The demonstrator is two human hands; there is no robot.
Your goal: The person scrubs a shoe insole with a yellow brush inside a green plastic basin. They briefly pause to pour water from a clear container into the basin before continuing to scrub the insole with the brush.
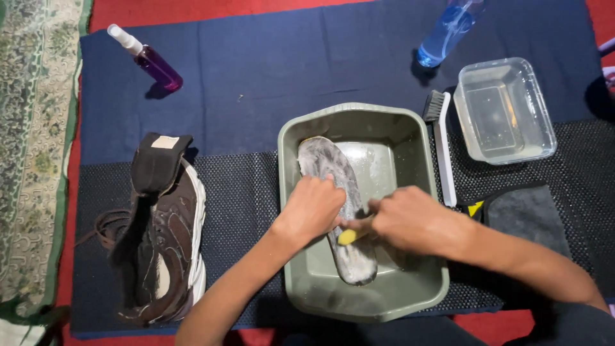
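Low in the middle of the frame sits an olive-green rectangular plastic basin, and lying lengthwise in it is a grey, soap-lathered shoe insole. The left hand presses flat on the insole's middle, fingers curled down over it, seemingly to pin it against the basin floor. The right hand is closed around a small yellow-handled brush, only its yellow end showing, held against the insole's lower half beside the left hand.

To the left, a brown and white sneaker lies on the black dotted mat, its tongue pulled up and laces loose. Right of the basin, a white-handled scrub brush lies alongside it, and beyond that a clear plastic tub of water stands within reach. A grey folded cloth rests lower right. At the top, on the dark blue cloth, stand a purple spray bottle and a blue spray bottle.
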